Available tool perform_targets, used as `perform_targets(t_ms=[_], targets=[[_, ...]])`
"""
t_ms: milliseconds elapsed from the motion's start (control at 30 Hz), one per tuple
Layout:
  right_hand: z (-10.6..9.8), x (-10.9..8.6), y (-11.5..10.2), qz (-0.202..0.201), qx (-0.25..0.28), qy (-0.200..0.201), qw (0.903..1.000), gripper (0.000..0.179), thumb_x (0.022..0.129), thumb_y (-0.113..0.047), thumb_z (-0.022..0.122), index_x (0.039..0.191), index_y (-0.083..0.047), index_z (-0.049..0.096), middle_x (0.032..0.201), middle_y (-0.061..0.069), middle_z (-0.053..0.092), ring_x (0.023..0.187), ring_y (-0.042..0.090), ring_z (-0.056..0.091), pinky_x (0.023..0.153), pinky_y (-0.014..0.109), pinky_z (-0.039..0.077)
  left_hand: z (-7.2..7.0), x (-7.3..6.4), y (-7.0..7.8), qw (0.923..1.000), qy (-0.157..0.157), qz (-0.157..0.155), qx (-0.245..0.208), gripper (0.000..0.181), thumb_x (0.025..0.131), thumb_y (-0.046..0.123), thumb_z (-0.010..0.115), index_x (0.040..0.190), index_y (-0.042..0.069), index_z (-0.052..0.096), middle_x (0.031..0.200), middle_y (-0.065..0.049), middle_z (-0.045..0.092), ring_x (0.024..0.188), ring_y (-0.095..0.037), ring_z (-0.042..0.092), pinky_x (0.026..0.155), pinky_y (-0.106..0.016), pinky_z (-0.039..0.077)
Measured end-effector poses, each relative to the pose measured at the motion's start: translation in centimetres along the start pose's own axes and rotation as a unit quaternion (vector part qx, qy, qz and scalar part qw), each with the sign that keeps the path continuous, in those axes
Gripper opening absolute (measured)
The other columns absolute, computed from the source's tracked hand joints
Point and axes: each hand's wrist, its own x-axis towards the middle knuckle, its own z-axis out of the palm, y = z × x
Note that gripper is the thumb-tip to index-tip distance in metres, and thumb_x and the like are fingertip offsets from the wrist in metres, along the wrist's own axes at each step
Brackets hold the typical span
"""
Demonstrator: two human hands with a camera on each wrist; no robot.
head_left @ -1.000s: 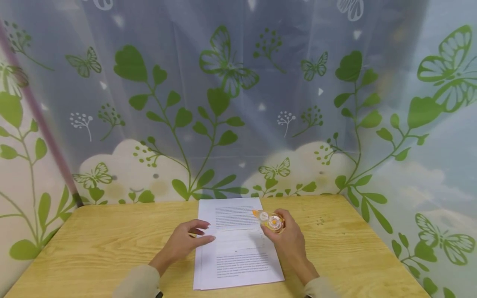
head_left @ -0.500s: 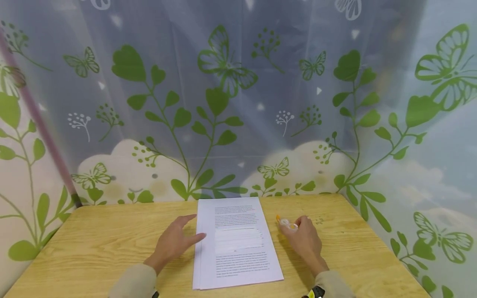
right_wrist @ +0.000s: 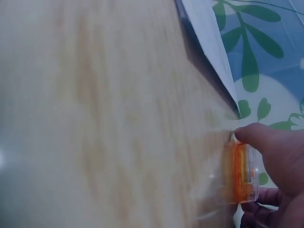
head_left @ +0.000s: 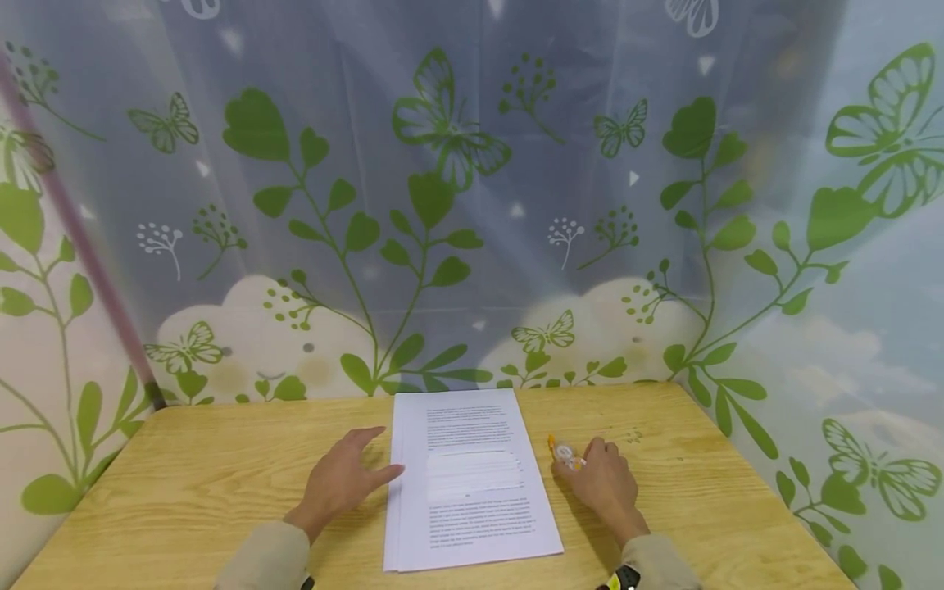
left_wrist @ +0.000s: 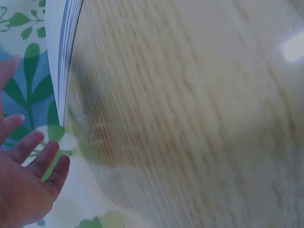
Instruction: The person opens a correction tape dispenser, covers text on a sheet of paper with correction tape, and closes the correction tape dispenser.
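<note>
My right hand [head_left: 606, 485] holds a correction tape dispenser [head_left: 565, 453], clear with orange parts, low at the table surface just right of the papers. In the right wrist view the dispenser [right_wrist: 244, 173] sits between thumb and fingers against the wood. A stack of printed papers [head_left: 483, 528] lies in the middle of the table; several white correction strips [head_left: 472, 474] cover a block of its text. My left hand [head_left: 342, 483] is at the stack's left edge, fingers spread and holding nothing. The left wrist view shows those spread fingers [left_wrist: 45, 159] near the paper's edge.
The wooden table [head_left: 221, 467] reaches back to a patterned curtain [head_left: 472, 205] with leaves and butterflies. Small specks [head_left: 633, 435] mark the tabletop beyond my right hand. Another curtain side [head_left: 878, 369] closes in the right.
My right hand has moved right, off the papers, and lowered the correction tape dispenser to the table. My left hand has drawn back slightly to the left, uncovering the page's left margin.
</note>
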Motion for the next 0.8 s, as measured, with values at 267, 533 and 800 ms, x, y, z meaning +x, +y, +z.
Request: perform_targets(t_ms=[267,533,800], targets=[[0.1,-0.2,0.2,0.0,0.023,-0.006,0.9997,0.062,0.082,-0.058,0.064,0.098,0.0,0.051,0.087,0.011,0.05,0.07,0.025,0.05,0.052,0.035,0.04,0.2,-0.1,-0.3,0.9993,0.008,0.009,0.035,0.069,0.083,0.049,0.069,0.135,0.007,0.052,0.134,-0.019,0.051,0.119,-0.041,0.048,0.092,-0.059,0.04],[-0.8,0.5,0.6,-0.067,0.079,0.036,0.994,0.067,0.093,-0.052,0.053,0.127,0.006,0.046,0.128,0.027,0.044,0.112,0.044,0.046,0.087,0.056,0.042,-0.2,-0.2,-0.3,0.995,0.041,0.024,0.088,0.068,0.085,0.052,0.065,0.135,0.007,0.052,0.135,-0.021,0.049,0.117,-0.045,0.048,0.088,-0.063,0.039],[-2.4,2.1,0.1,-0.142,0.067,0.012,0.9875,0.076,0.094,-0.056,0.049,0.144,0.0,0.036,0.147,0.03,0.027,0.128,0.053,0.03,0.101,0.064,0.027,-0.8,0.4,0.1,0.9893,0.058,0.035,0.129,0.072,0.085,0.055,0.063,0.138,0.009,0.05,0.142,-0.024,0.041,0.124,-0.048,0.04,0.092,-0.066,0.034]])
